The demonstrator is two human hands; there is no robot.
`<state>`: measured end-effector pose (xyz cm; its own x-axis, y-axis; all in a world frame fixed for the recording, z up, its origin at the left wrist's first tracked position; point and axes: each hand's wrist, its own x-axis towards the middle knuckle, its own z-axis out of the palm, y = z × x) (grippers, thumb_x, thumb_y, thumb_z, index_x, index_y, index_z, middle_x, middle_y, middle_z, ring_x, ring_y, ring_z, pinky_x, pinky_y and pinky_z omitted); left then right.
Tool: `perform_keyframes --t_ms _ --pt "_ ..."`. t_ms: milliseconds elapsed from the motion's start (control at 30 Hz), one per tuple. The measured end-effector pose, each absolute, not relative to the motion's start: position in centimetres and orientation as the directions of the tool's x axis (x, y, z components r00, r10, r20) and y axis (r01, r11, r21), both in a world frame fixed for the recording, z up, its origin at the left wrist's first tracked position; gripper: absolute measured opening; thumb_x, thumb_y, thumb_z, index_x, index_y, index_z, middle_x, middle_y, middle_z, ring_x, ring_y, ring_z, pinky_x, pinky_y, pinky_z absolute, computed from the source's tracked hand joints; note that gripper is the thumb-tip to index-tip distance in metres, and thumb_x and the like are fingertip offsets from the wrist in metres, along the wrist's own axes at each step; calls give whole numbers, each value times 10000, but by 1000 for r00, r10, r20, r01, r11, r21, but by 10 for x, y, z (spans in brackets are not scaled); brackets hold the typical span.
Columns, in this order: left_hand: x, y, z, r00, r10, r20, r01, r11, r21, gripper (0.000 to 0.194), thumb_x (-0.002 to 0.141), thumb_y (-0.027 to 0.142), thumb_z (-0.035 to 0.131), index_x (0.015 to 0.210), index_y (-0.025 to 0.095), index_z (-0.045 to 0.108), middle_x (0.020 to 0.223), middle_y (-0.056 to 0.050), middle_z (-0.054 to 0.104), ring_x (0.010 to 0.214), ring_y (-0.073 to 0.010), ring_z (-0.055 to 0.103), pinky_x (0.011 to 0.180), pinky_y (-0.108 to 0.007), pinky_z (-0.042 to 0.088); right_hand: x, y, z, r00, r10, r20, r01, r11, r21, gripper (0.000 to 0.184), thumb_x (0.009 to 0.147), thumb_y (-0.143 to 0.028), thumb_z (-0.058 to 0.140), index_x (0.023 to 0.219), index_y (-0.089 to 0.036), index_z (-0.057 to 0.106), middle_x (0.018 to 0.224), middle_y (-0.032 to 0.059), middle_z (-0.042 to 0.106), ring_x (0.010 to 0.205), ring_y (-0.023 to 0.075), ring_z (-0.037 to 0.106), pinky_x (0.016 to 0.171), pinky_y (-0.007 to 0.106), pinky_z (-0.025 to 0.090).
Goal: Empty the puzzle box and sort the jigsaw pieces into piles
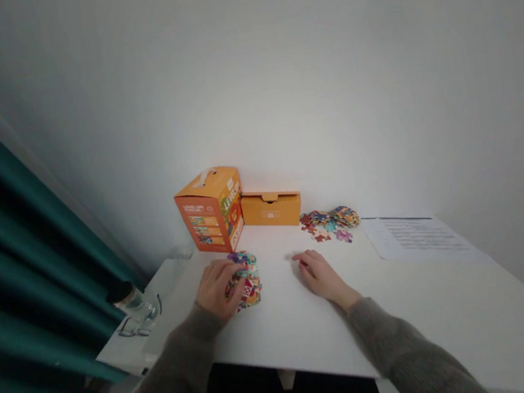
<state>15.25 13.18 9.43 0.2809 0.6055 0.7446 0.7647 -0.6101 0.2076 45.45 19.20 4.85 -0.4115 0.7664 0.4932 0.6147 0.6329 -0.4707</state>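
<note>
At the left of the table, my left hand [217, 288] lies over a colourful patch of jigsaw puzzle pieces [250, 285]. Its thumb and fingers are apart and touch the pieces, covering the patch's left part. My right hand [322, 276] rests on the bare white table to the right of that patch. Its index finger points out to the left, the other fingers bend under it, and I see nothing in it. Farther back on the right, a heap of loose puzzle pieces [329, 220] lies by the wall.
An orange puzzle box [210, 211] with a handle stands at the back left. Beside it is a smaller orange carton [271, 211]. Printed sheets [418, 235] lie on the table [406, 306] at right. A dark-lidded glass jar [135, 304] and eyeglasses [129, 331] sit at left.
</note>
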Motion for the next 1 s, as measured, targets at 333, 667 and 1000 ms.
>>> perform_keyframes --t_ms 333,667,1000 --pt "103 151 36 -51 669 742 825 -391 409 130 845 206 514 953 191 585 874 -67 617 834 -219 595 771 -376 513 373 143 62 -480 664 573 357 745 -564 224 920 -132 469 1100 -226 564 1044 85 573 1022 223 540 909 396 477" --pt "108 150 44 55 671 739 803 -469 367 43 829 189 542 791 204 554 889 -65 568 868 -208 578 801 -357 518 329 134 56 -479 681 554 373 729 -574 321 823 -201 680 1103 -224 525 1218 110 543 1144 268 494 980 465 441" --pt "106 152 38 99 677 729 849 -441 293 44 813 165 544 801 206 532 909 -71 587 883 -222 570 805 -378 484 334 132 62 -517 634 575 298 763 -574 242 879 -198 624 1093 -237 518 1237 88 564 1212 263 459 1015 472 397"
